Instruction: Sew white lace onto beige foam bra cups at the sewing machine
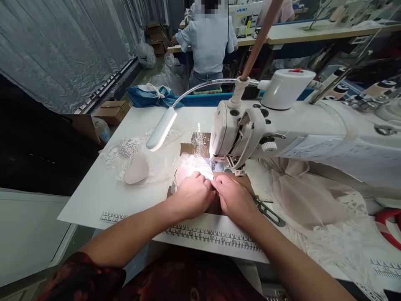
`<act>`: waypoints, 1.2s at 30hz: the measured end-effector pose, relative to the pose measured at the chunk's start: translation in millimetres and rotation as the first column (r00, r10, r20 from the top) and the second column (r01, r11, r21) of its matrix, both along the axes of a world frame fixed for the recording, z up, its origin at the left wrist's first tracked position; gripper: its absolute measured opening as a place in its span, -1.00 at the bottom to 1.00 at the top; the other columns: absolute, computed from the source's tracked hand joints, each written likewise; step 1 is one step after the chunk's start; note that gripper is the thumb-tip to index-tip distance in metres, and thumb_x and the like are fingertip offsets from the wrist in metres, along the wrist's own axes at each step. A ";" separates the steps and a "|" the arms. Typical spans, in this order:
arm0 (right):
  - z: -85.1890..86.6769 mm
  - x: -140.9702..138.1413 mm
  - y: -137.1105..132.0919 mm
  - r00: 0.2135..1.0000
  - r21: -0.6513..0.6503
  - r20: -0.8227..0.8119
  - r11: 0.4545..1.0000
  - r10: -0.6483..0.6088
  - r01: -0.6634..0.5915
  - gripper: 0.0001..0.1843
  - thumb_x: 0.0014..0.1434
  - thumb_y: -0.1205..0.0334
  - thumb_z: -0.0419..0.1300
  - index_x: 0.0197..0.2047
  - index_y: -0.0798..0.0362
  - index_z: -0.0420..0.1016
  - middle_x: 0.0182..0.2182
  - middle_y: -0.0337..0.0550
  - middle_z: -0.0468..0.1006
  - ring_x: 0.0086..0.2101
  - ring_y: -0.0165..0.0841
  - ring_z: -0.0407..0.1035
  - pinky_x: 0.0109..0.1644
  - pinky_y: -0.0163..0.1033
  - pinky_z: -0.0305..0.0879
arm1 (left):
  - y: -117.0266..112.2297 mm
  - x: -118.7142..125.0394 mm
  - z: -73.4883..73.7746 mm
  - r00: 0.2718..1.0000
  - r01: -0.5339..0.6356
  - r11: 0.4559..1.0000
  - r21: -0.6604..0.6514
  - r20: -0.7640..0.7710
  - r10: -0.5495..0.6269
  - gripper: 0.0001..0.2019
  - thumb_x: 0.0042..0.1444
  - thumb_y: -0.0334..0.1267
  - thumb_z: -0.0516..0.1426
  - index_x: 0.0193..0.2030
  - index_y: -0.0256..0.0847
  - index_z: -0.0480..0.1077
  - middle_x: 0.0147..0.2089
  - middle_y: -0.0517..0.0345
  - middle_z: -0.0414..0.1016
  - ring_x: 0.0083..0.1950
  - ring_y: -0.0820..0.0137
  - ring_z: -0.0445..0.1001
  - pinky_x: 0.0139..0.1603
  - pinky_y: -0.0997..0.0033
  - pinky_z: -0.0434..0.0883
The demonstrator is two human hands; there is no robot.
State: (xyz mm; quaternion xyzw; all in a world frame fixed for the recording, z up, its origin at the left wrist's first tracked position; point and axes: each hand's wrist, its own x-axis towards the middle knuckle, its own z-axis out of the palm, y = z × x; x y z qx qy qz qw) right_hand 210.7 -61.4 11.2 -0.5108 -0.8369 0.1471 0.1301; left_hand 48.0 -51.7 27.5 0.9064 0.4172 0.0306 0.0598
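White lace fabric (196, 162) lies under the bright light at the needle area of a white sewing machine (300, 119). My left hand (194, 193) is closed on the near edge of this lace, its fingers curled down. Beside it, with fingertips almost touching, my right hand (234, 196) pinches the same edge just in front of the presser foot. The fingers hide the exact grip. A pinkish rounded patch (181, 174) shows through the lace by the left hand.
On the left of the white table (94, 196) lie more lace and a beige cup pad (137, 168). A lamp (162, 128) hangs over the table. Sheer beige fabric with lace (313, 200) is heaped right, near red tape (388, 225). A person (209, 46) sits ahead.
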 end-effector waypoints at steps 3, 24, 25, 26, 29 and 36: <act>-5.0 -2.2 -2.9 0.992 0.034 0.124 0.999 0.002 -0.006 -0.69 0.18 0.49 -0.04 -0.18 0.08 0.50 -0.26 -0.08 0.48 -0.29 -0.29 0.31 -0.29 -0.24 0.17 | 11.0 -13.8 5.7 0.983 0.037 0.993 -0.108 0.183 -0.016 -0.70 0.31 -0.25 -0.06 -0.24 -0.28 0.48 -0.23 0.00 0.50 -0.20 0.32 0.45 -0.14 0.33 0.41; -9.2 -7.7 6.6 0.945 0.128 0.302 0.987 -0.129 0.094 -0.48 0.12 0.53 -0.01 0.10 0.00 0.44 -0.21 -0.04 0.50 -0.33 -0.24 0.31 -0.41 -0.20 0.14 | 51.0 -24.8 -29.1 0.924 0.133 0.986 0.104 0.348 -0.161 -0.69 0.26 -0.27 0.00 0.00 -0.30 0.49 0.04 -0.08 0.52 -0.10 0.26 0.47 -0.07 0.21 0.44; -9.6 -7.1 6.5 0.946 0.129 0.299 0.987 -0.128 0.092 -0.47 0.10 0.54 -0.01 0.09 0.00 0.44 -0.23 -0.05 0.49 -0.34 -0.25 0.31 -0.40 -0.20 0.15 | 51.2 -23.9 -29.9 0.927 0.120 0.987 0.108 0.344 -0.150 -0.69 0.26 -0.28 -0.01 0.02 -0.29 0.48 0.04 -0.08 0.51 -0.11 0.26 0.46 -0.07 0.21 0.43; -10.2 -6.3 6.3 0.947 0.133 0.295 0.987 -0.124 0.088 -0.46 0.09 0.55 -0.01 0.08 0.00 0.44 -0.23 -0.06 0.49 -0.34 -0.25 0.30 -0.39 -0.21 0.15 | 51.5 -22.9 -30.6 0.932 0.107 0.989 0.107 0.337 -0.137 -0.68 0.27 -0.28 -0.01 0.04 -0.28 0.46 0.05 -0.08 0.50 -0.11 0.27 0.45 -0.07 0.22 0.43; -12.0 -3.6 5.5 0.956 0.145 0.273 0.987 -0.109 0.071 -0.45 0.07 0.56 -0.02 0.08 0.00 0.44 -0.22 -0.05 0.49 -0.34 -0.26 0.30 -0.36 -0.22 0.16 | 51.8 -20.6 -31.8 0.949 0.070 0.994 0.085 0.303 -0.093 -0.67 0.27 -0.29 -0.02 0.08 -0.27 0.42 0.07 -0.09 0.48 -0.11 0.28 0.43 -0.07 0.22 0.40; -11.7 -1.8 2.6 0.970 0.153 0.222 0.986 -0.095 0.062 -0.47 0.09 0.55 -0.04 0.05 0.02 0.48 -0.22 -0.08 0.51 -0.33 -0.28 0.35 -0.30 -0.22 0.19 | 48.4 -21.4 -30.7 0.980 -0.062 0.995 0.074 0.192 0.047 -0.63 0.25 -0.26 0.01 0.17 -0.21 0.36 0.22 -0.08 0.34 0.24 0.03 0.21 0.15 -0.04 0.26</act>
